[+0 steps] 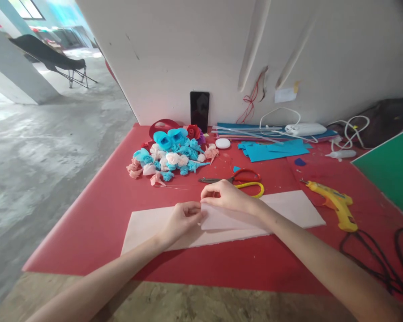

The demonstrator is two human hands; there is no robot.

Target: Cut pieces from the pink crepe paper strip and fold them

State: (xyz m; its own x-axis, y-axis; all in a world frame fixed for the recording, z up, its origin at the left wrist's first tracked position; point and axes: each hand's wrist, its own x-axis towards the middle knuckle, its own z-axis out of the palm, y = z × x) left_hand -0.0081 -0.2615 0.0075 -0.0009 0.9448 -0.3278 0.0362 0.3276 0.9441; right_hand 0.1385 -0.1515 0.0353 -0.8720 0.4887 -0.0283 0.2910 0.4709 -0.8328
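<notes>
A long white sheet of crepe-like paper (154,226) lies across the red table, with its right part folded back over in a second layer (233,220). My left hand (180,221) is closed, thumb and fingertips pinched at the lower left edge of that folded layer. Just above it, my right hand (225,195) pinches the layer's upper left corner. Both hands nearly touch. Behind my right hand lie scissors (255,189) with one red and one yellow handle, blades to the left.
Blue and pink paper flowers (172,158) are heaped at the back left. A phone (199,109) leans on the white wall. Blue paper (275,150) lies behind the scissors. On the right are a yellow glue gun (334,203), its black cord and a green board (394,172).
</notes>
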